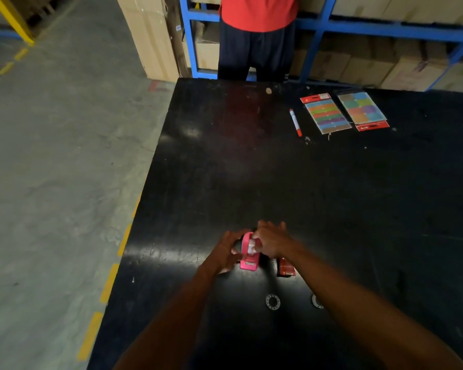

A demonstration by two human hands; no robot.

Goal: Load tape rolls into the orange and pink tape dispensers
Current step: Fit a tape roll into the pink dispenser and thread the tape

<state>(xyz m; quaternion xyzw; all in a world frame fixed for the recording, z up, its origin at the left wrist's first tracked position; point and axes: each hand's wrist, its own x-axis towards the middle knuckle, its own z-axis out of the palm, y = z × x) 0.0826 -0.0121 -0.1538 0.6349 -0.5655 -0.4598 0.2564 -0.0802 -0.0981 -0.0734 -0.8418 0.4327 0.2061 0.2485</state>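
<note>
On the table (332, 209), pink dispenser (248, 259) is the anchor: my left hand (226, 253) is clamped on its left side to steady it, right hand (271, 243) pinches the tape roll (251, 246) into its cradle. Orange dispenser (286, 268) waits just right.

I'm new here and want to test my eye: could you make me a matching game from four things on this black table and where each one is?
Things:
1. pink dispenser
2. orange dispenser
3. marker
4. loose ring

Places:
A. far side, left of the colour cards
B. between both hands
C. nearest the camera, alone on the table
D. partly hidden under the right forearm

Pairs: 1-B, 2-D, 3-A, 4-C
</note>
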